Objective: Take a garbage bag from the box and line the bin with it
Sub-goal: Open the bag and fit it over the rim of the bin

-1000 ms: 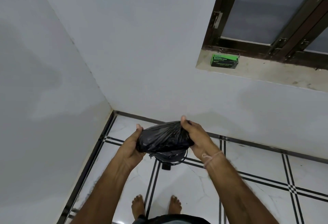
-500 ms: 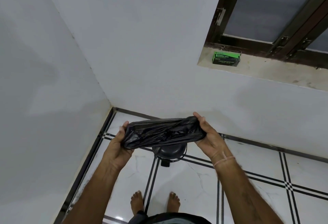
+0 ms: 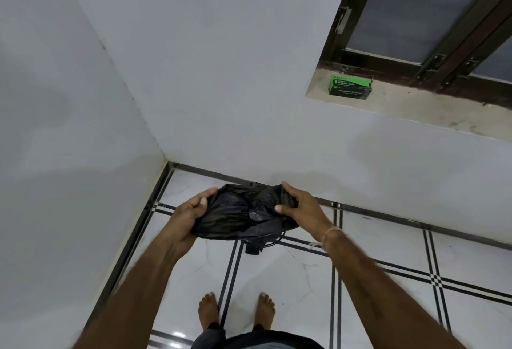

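A crumpled black garbage bag point(image 3: 238, 214) is held between both hands above the floor near the room's corner. My left hand point(image 3: 188, 215) grips its left side and my right hand point(image 3: 299, 207) pinches its right side, thumb on top. Under the bag, only the lower rim and foot pedal of a dark bin point(image 3: 256, 247) show; the bag hides the rest. The green garbage bag box point(image 3: 349, 87) lies on the window sill, up to the right, away from both hands.
White walls meet in a corner to the left. A dark-framed window point(image 3: 432, 16) sits above the stone sill point(image 3: 415, 107). The floor is white tile point(image 3: 291, 279) with black lines. My bare feet stand just behind the bin.
The hands have come closer together, so the bag, stretched wide half a second ago, is bunched into a bulging shape again. The view has shifted slightly.
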